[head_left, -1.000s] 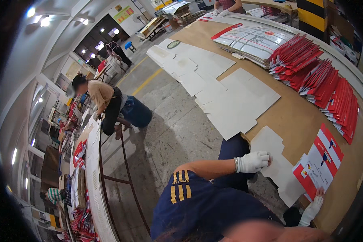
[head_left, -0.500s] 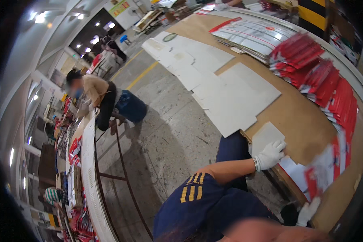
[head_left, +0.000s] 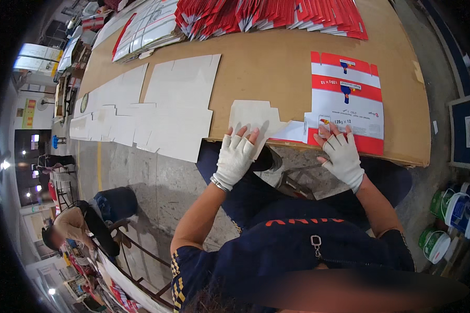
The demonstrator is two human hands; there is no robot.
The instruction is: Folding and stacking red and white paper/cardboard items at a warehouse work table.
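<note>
While the left hand (head_left: 235,154) is on a plain off-white, stepped cardboard blank (head_left: 253,110), the right hand (head_left: 342,154) touches a red-and-white printed cardboard blank (head_left: 355,101).
Head view: white fingerless gloves (head_left: 346,169), both hands. Left: fingers parted, grip cannot be told. Right: fingers spread wide over printed blank's near end. Printed blank: flat on brown-topped table (head_left: 402,94). Overlapping off-white cardboard sheets (head_left: 177,99): left. Fanned red-and-white folded cartons (head_left: 277,14): far side.
</note>
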